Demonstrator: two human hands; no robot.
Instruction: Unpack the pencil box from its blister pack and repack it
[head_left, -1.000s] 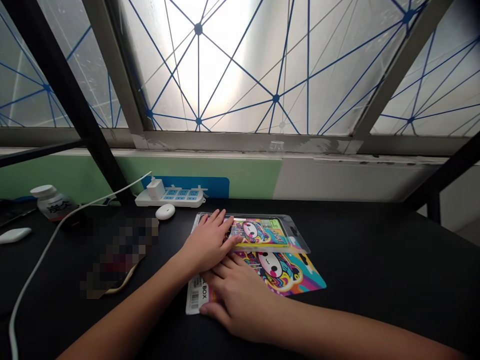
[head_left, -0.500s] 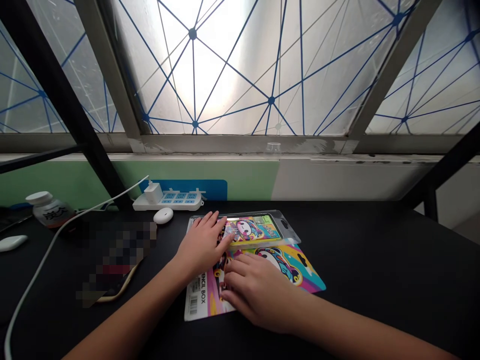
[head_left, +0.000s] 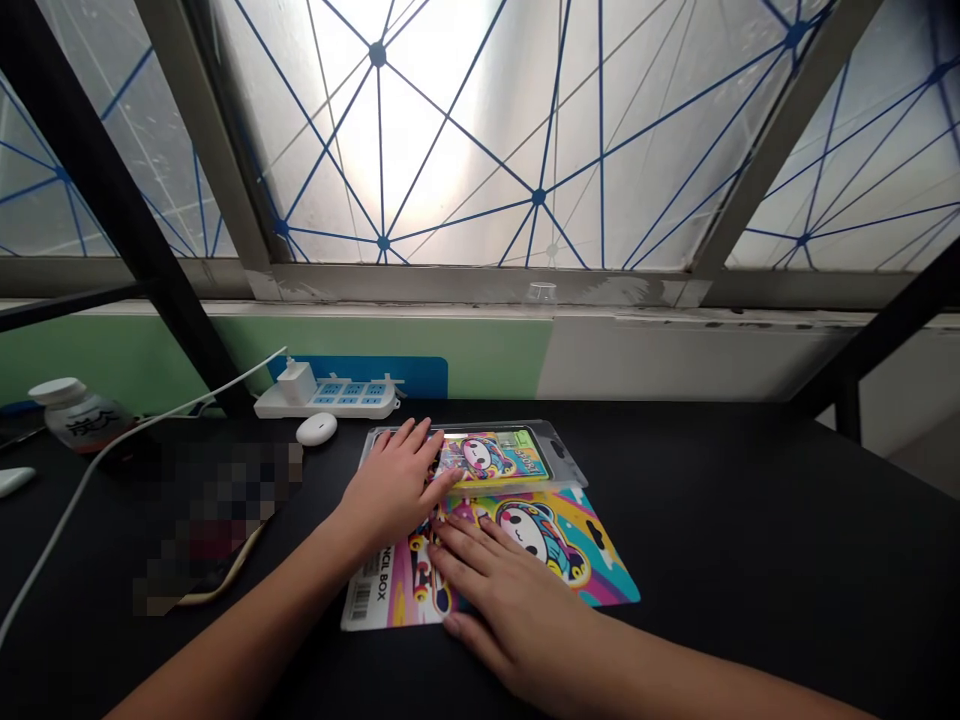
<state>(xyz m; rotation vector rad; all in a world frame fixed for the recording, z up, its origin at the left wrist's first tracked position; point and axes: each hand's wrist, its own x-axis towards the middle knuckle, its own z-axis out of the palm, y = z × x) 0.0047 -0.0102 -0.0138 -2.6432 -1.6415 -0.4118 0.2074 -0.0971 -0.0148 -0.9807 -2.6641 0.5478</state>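
Note:
A colourful pencil box sits in a clear plastic blister shell on the black table. In front of it lies its printed cardboard backing card with a barcode and the words "PENCIL BOX". My left hand lies flat with fingers spread on the left end of the blister shell. My right hand rests flat on the card, fingers stretched out toward the left hand. Neither hand grips anything.
A white power strip with a plugged charger and white cable lies at the back left, a small white oval case beside it. A white bottle stands far left. A window sill runs behind the table.
The card has slid a little left and toward me under my right hand, showing more of its barcode end. My left hand stays pressed on the blister shell.

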